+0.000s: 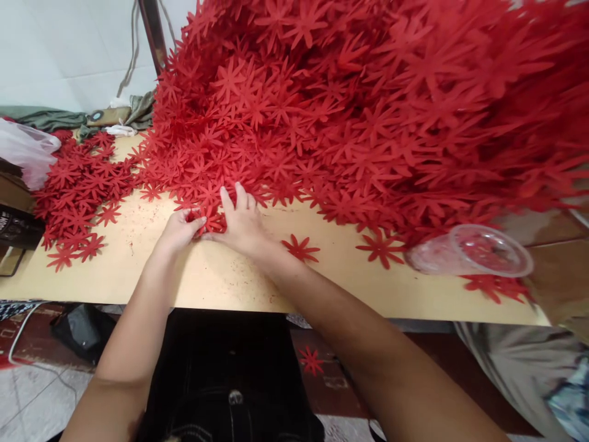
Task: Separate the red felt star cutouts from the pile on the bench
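A huge heap of red flower-shaped cutouts (350,104) covers the back and right of a tan board table (221,276). Both hands meet at the heap's near edge. My left hand (177,230) pinches a small cluster of red flower cutouts (212,220) with thumb and fingers. My right hand (242,221) lies over the same cluster, fingers spread and pressing on it. Single cutouts (300,248) lie loose on the table close to my right wrist.
A smaller pile of red cutouts (78,190) lies at the left. A clear plastic cup (469,250) lies on its side at the right. A plastic bag (27,153) and cloth sit at the far left. One cutout (311,360) is on the floor.
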